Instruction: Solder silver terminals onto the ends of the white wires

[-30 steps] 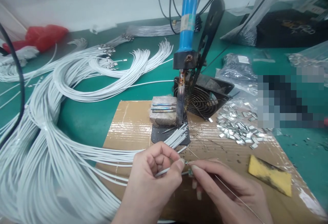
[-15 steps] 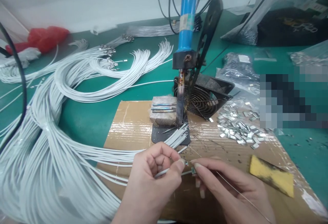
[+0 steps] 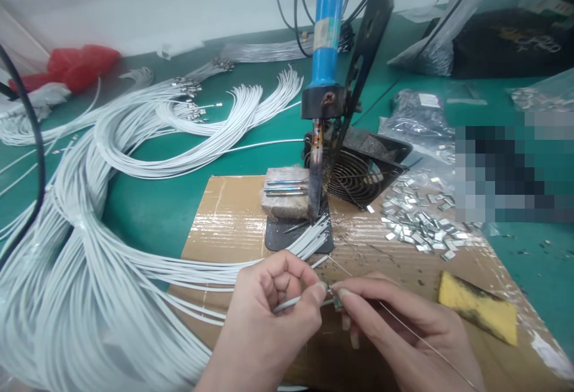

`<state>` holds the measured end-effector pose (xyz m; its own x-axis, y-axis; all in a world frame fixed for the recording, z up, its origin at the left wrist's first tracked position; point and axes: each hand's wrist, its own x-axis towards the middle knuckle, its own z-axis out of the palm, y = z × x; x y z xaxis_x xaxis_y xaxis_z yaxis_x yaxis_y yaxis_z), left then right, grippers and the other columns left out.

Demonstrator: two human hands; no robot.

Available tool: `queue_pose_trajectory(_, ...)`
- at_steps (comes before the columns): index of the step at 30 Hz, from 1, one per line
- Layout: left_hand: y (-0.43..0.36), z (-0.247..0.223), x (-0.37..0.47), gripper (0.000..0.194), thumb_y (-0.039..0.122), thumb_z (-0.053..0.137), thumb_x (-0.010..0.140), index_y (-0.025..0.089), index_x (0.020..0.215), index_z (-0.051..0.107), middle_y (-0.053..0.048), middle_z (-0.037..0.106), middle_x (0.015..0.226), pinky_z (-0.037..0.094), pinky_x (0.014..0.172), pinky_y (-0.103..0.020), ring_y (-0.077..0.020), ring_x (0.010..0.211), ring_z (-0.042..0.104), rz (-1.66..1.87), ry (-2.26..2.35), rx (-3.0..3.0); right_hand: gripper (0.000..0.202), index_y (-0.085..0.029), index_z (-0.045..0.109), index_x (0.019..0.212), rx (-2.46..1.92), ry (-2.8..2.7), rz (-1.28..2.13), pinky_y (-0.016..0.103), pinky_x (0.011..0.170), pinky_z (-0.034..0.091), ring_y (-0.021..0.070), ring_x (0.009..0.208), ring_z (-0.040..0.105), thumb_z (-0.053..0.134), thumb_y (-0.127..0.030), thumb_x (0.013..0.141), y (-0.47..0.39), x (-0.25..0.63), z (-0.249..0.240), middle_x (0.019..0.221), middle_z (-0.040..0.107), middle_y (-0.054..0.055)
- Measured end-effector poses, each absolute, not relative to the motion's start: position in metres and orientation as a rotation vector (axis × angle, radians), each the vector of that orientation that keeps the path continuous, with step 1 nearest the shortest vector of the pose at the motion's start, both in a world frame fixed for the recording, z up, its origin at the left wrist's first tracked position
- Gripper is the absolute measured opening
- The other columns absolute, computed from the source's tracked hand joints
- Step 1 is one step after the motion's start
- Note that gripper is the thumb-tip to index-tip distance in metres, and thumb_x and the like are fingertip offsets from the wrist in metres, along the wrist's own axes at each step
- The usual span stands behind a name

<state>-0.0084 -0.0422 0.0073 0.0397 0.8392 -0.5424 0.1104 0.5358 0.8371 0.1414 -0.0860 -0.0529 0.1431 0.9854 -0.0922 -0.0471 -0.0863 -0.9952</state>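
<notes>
My left hand (image 3: pixel 278 314) is closed, pinching a white cable (image 3: pixel 287 305) between thumb and forefinger close to its end. My right hand (image 3: pixel 390 320) is closed too. Its thumb and forefinger pinch a small metal connector (image 3: pixel 336 301), mostly hidden by the fingertips, right at the cable's end; whether they touch I cannot tell. A thin solder wire (image 3: pixel 417 335) runs through the right hand, its free end pointing up and left. Just beyond the hands, a blue-handled soldering iron (image 3: pixel 316 171) stands tip down in a holder, near several loose white cable ends (image 3: pixel 314 239).
A large bundle of white cables (image 3: pixel 85 272) fills the left side. Loose metal pieces (image 3: pixel 419 224) lie scattered at right, near a black fan (image 3: pixel 359 177). A scorched yellow sponge (image 3: pixel 478 308) rests on the cardboard (image 3: pixel 224 213). A wrapped block (image 3: pixel 287 201) stands beside the iron.
The cable end in my left hand has moved slightly right, closing the small gap to the piece in my right hand. Both hands keep their grip.
</notes>
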Motion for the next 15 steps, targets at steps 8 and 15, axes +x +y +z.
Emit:
queue_pose_trajectory(8,-0.0420,0.0081,-0.0101,0.017,0.028,0.071,0.070,0.018,0.064,0.058,0.012,0.039,0.048,0.015,0.049,-0.023,-0.0052,0.048,0.023,0.646,1.405,0.898,0.013,-0.026,0.083,0.079,-1.313,-1.018,1.374,0.008,0.051,0.051,0.0074,0.053,0.062,0.082,-0.037,0.086,-0.0783,0.1488,-0.0519,0.067,0.071,-0.001)
queue_pose_trajectory(15,-0.0411,0.0050,-0.0128,0.018,0.030,0.072,0.073,0.019,0.067,0.059,0.013,0.036,0.049,0.012,0.048,-0.024,-0.0056,0.048,0.018,0.647,1.375,0.856,0.012,-0.026,0.084,0.081,-1.349,-0.987,1.317,0.012,0.050,0.054,0.0104,0.053,0.065,0.083,-0.037,0.085,-0.0840,0.1482,-0.0531,0.067,0.070,0.001)
